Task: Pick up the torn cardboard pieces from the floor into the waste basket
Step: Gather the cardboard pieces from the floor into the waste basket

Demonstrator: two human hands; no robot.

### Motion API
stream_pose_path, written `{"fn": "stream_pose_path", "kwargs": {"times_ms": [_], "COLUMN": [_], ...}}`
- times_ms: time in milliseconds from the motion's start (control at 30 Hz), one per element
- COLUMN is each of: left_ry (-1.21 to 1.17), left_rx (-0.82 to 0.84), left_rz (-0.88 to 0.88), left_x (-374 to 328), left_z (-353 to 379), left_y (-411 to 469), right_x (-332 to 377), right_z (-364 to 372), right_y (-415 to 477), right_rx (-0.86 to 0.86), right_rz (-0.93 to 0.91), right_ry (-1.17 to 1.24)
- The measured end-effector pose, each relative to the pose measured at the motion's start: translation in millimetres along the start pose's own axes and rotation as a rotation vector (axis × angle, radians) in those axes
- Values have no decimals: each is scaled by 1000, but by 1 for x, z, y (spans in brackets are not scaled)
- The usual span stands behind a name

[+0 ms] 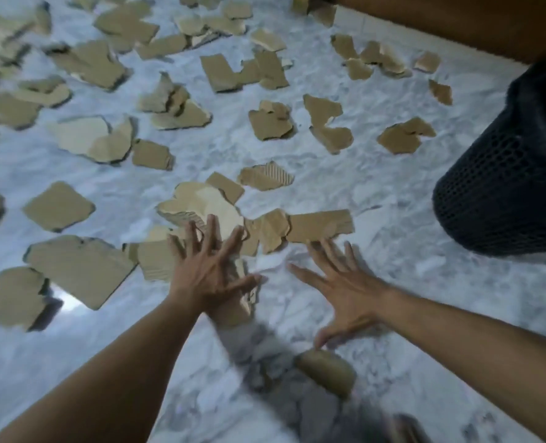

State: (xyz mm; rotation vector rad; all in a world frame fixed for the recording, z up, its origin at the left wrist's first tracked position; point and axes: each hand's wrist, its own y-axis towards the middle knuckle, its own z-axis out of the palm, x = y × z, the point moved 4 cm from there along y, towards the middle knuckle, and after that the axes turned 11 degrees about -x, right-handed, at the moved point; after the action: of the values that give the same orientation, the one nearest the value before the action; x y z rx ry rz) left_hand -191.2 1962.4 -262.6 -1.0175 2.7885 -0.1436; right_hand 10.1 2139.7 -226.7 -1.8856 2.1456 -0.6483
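We recorded one long torn cardboard strip (321,226) on the marble floor (393,193), lying crosswise just beyond the spread, empty right hand (345,289), which was nearer it than the spread left hand (212,270), with the black mesh waste basket (501,187) farther right.

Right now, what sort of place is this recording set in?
Probably an indoor room, perhaps at home: a white marble floor, a black mesh waste basket on it, and what looks like brown wooden furniture at the far edge.
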Motion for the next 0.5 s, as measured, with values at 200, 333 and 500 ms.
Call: {"fn": "stream_pose_path", "kwargs": {"times_ms": [200, 333, 500], "left_ry": [-2, -17, 26], "left_rx": [-161, -195, -355], "left_rz": [-31, -73, -302], "left_x": [0, 4, 36], "left_z": [7, 1, -16], "left_y": [-1, 1, -12], "right_x": [1, -11, -19], "right_z": [33, 6, -21], "right_y": [-11, 30, 85], "right_rx": [-36, -164, -226], "right_rz": [-10, 73, 127], "right_ry": [-113, -13, 63]}}
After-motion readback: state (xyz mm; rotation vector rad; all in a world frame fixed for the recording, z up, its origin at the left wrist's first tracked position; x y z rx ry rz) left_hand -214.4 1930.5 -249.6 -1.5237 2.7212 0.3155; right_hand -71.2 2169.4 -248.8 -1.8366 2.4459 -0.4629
